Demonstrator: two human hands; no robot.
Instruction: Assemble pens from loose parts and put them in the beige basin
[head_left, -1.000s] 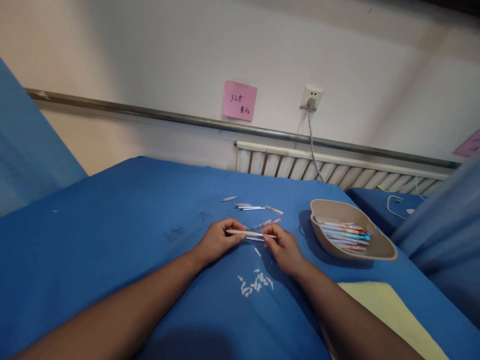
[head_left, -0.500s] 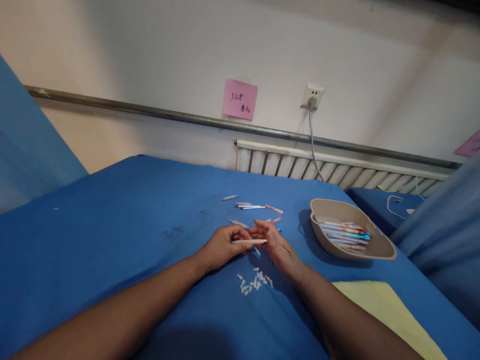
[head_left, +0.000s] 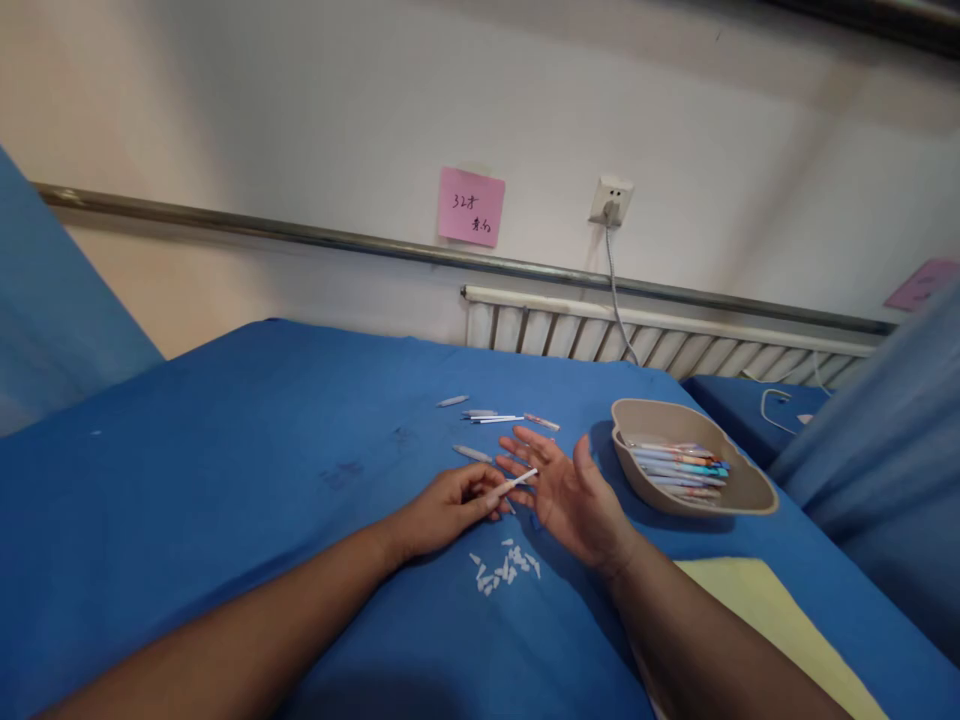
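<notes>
My left hand (head_left: 448, 508) pinches a slim white pen (head_left: 523, 477), which points up and to the right. The end of the pen reaches the fingers of my right hand (head_left: 576, 502); whether it touches them I cannot tell. That right hand is open, palm up, with its fingers spread. Just nearer to me, several small white cone-shaped tips (head_left: 510, 568) lie in a loose pile. Beyond my hands lie a grey pen barrel (head_left: 472, 454), thin white refills (head_left: 499, 419) and a patterned barrel (head_left: 542, 423). Small parts beneath my fingers are partly hidden.
A beige basin (head_left: 759, 497) holding several pens (head_left: 679, 468) stands to the right on the blue-covered table (head_left: 262, 430). A yellow sheet (head_left: 765, 610) lies beside my right forearm. Behind the table are a radiator (head_left: 555, 328) and a plugged-in cable (head_left: 615, 280).
My right hand has opened and turned palm up, its fingers spreading away from the pen. In my left hand the pen has tilted, its far end now higher. The view has shifted slightly.
</notes>
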